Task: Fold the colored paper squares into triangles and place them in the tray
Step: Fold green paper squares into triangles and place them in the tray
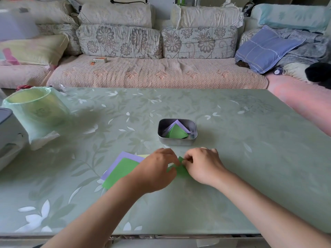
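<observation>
Green paper square [181, 171] lies on the table [250, 140] just before the metal tray [176, 143], its corners pinched by left hand [155, 170] and right hand [203, 165]; a slipping pinch could misalign them, creasing it crooked.

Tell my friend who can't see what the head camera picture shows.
A left hand and a right hand pinch a green paper square, folding it on a flowery table. Beyond them a metal tray holds folded green and purple triangles; a stack of flat squares lies beside the left hand.
</observation>
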A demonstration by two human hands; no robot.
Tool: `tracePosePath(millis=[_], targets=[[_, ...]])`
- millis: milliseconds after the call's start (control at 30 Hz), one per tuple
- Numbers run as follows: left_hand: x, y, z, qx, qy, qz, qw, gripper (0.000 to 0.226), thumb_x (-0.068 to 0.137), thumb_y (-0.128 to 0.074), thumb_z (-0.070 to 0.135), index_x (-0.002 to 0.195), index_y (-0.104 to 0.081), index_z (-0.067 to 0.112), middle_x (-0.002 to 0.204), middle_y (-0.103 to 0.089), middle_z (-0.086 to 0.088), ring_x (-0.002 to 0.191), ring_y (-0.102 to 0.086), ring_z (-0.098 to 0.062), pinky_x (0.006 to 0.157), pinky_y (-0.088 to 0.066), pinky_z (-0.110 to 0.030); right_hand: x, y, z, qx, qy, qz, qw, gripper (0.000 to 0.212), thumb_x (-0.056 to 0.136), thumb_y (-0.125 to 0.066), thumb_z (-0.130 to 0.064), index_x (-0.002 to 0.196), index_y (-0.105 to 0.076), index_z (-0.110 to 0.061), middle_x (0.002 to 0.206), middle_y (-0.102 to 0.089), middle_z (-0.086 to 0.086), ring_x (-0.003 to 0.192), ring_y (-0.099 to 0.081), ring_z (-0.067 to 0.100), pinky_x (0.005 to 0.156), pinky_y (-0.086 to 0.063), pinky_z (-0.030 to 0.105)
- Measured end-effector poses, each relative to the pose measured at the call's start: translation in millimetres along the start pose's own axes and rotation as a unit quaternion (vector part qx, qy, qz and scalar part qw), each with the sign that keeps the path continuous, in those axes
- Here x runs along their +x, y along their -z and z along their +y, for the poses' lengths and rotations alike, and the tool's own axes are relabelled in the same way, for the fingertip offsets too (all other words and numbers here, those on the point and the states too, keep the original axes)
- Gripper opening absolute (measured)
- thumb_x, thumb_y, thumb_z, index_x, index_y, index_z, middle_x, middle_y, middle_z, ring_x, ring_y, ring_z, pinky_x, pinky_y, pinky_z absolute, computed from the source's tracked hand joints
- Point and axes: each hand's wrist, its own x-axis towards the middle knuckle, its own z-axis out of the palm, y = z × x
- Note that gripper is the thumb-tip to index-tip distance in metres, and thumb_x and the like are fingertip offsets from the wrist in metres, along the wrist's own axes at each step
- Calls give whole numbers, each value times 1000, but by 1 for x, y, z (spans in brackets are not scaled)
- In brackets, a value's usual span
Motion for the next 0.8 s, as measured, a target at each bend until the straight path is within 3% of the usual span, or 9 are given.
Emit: tracePosePath(millis=[200,400,533,700,800], targets=[[-3,-2,2,27,-24,-47,998,39,82,-44,30,107,-70,18,108,-63,5,100,-51,-16,92,-43,-31,3,-6,-2,-34,10,31,999,17,93,-52,-46,84,-61,-34,94,-64,-11,101,-58,18,85,-31,37],[-5,-4,3,47,-15,-58,997,43,83,-43,37,115,-69,23,115,-61,10,104,-50,-15,93,-46,-35,-3,-2,1,-53,64,54,995,28,93,-58,-45,120,-57,-38,109,-57,-11,108,-57,15,88,-30,37],[-5,-6,2,71,-18,-64,995,50,83,-41,41,123,-65,25,117,-59,10,105,-48,-14,94,-44,-34,-11,-1,6,-77,122,34,989,27,100,-46,-39,114,-69,-43,100,-53,-9,102,-54,17,80,-28,37],[-12,-9,5,146,-39,-71,986,69,82,-23,56,134,-58,27,134,-54,10,116,-47,-17,101,-41,-35,-19,1,4,-78,130,13,988,32,103,-39,-34,116,-68,-41,101,-46,-9,106,-50,20,79,-22,35],[-20,-10,7,180,-59,-67,980,66,85,-27,56,135,-58,25,136,-56,6,119,-50,-21,101,-42,-39,-19,2,2,-81,119,5,990,36,104,-36,-35,122,-65,-42,107,-48,-8,107,-48,20,82,-26,36]])
